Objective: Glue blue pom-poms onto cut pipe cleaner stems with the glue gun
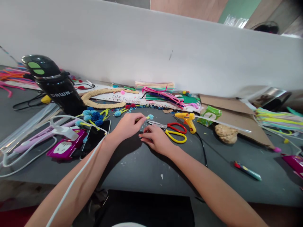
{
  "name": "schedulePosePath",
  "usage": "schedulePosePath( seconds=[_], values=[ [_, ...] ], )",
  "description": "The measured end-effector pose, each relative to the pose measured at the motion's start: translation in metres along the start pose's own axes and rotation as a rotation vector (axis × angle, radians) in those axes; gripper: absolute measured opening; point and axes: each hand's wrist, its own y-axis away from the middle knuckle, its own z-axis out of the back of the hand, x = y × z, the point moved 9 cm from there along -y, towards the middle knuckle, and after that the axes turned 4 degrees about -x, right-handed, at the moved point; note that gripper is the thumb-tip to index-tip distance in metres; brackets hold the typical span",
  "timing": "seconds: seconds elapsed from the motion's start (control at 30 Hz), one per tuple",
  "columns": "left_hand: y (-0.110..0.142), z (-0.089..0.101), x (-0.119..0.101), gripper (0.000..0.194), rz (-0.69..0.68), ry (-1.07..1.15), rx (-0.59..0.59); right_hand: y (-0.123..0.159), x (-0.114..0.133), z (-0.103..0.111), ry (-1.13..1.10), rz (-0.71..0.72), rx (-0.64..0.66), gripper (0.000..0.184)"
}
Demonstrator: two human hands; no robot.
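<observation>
My left hand (131,124) is closed in a pinch on a pipe cleaner stem with a light blue fuzzy tip (151,116) that points right. Close beside it, my right hand (156,137) has curled fingers, and a small blue-dark bit shows at the fingertips; what it is I cannot make out. Just beyond the right hand lie scissors (174,130) with one red and one yellow handle. A yellow glue gun (187,119) with a black cord rests to their right. Left of my hands sit blue pom-pom flowers (93,116) on yellow-green stems.
A black bottle (59,88) stands at the left, near a magenta device (68,145) and a phone (94,138). A white cable crosses my left forearm. Behind lie a wrapped ring (94,94) and pink pipe cleaners (163,94). Cardboard (246,126) and a pen (247,170) lie right.
</observation>
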Motion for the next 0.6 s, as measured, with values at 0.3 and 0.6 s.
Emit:
schedulePosePath(
  seconds=[0.3,0.6],
  values=[
    [0.001,-0.004,0.003,0.034,0.006,0.024,0.012,-0.002,0.003,-0.009,0.075,-0.018,0.058,0.015],
    [0.003,-0.008,-0.001,0.037,0.026,0.117,0.021,0.017,-0.037,0.058,-0.203,-0.239,-0.09,0.022]
  ],
)
